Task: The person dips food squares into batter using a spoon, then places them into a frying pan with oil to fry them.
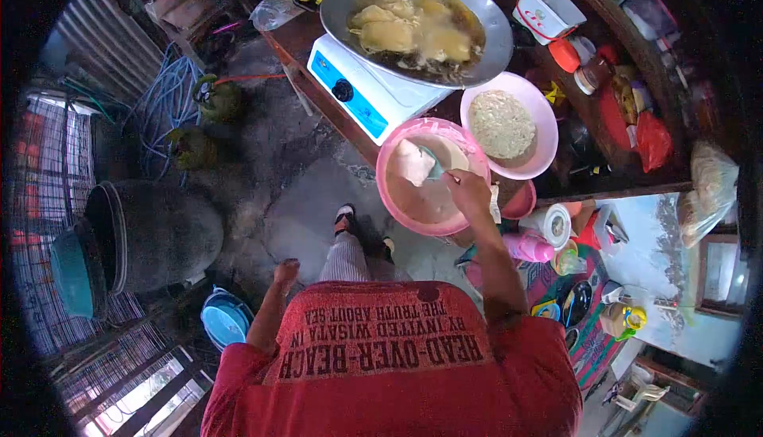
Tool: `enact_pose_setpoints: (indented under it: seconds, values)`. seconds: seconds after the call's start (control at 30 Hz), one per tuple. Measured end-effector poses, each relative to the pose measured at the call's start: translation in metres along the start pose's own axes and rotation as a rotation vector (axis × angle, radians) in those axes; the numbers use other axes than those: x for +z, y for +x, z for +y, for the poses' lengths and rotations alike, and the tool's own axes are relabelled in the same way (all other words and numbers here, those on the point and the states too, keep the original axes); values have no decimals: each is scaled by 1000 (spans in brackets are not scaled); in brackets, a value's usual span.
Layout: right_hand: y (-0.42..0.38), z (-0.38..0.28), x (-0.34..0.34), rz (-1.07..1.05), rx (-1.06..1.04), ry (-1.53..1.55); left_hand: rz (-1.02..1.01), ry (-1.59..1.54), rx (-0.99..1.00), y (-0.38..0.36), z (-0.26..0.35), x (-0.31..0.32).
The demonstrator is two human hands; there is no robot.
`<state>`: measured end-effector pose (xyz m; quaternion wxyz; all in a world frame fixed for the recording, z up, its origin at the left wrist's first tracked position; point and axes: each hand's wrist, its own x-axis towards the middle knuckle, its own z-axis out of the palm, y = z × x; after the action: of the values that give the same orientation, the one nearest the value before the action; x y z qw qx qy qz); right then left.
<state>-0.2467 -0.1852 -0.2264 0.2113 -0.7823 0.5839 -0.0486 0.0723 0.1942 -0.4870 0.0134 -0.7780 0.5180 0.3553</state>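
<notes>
My right hand (469,192) reaches over a pink basin (385,198) of thin pale batter (425,202). Its fingers are closed round the handle of a greenish ladle (434,163), whose head is partly hidden in the basin. Against the ladle rests a pale whitish piece (413,163), perhaps dough or tofu. My left hand (285,271) hangs low at my side, fingers curled, with nothing visible in it. Just behind the pink basin is a pale pink bowl (547,159) of shredded whitish food (502,124).
A wide wok (497,47) of hot oil with several frying pieces (387,35) sits on a white-and-blue stove (354,91). Green gas cylinders (216,100) and a coiled blue hose (163,87) lie left. A large dark barrel (163,236) and blue bucket (225,319) stand nearby.
</notes>
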Motion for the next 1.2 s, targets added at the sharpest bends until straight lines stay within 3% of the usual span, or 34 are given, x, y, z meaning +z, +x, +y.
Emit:
enact_pose_setpoints:
  seconds: [0.07, 0.13, 0.33, 0.47, 0.53, 0.6, 0.67, 0.73, 0.8, 0.97, 1.03, 1.07, 1.17, 1.2]
  values:
    - [4, 15, 6, -17, -32, 70, 20, -32, 16, 6, -4, 3]
    - [7, 26, 12, -31, -64, 140, 59, -495, -416, 23, -27, 31]
    - [4, 42, 9, -14, -120, 294, 16, -703, -349, 38, -58, 40]
    - [-3, 43, -41, -169, -37, 355, 261, -604, -191, 20, -21, -15]
    - [-5, 39, -75, -235, 32, 427, -126, -226, -203, 33, -16, -39]
    - [-7, 30, -115, -264, 145, 580, -89, -271, -163, 44, -28, -28]
    - [10, 38, -144, -225, 87, 503, -52, -316, -127, 51, -26, -33]
    - [33, 36, -167, -188, 33, 425, -45, 4, -58, 49, -10, -57]
    - [62, 26, -187, -156, 119, 730, 9, -4, 14, 55, -14, -62]
    - [161, -9, -198, 107, 124, 275, 222, -25, 285, 68, -53, -25]
    - [210, 0, -179, 246, -26, 37, 75, -812, -375, 72, -58, -5]
    - [227, 2, -173, 322, -150, -173, 78, -812, -373, 74, -63, 3]
    - [243, -24, -157, 415, -121, -427, 19, -201, -163, 79, -87, 14]
    - [245, -37, -149, 451, 125, -251, -1, 3, -93, 79, -97, 17]
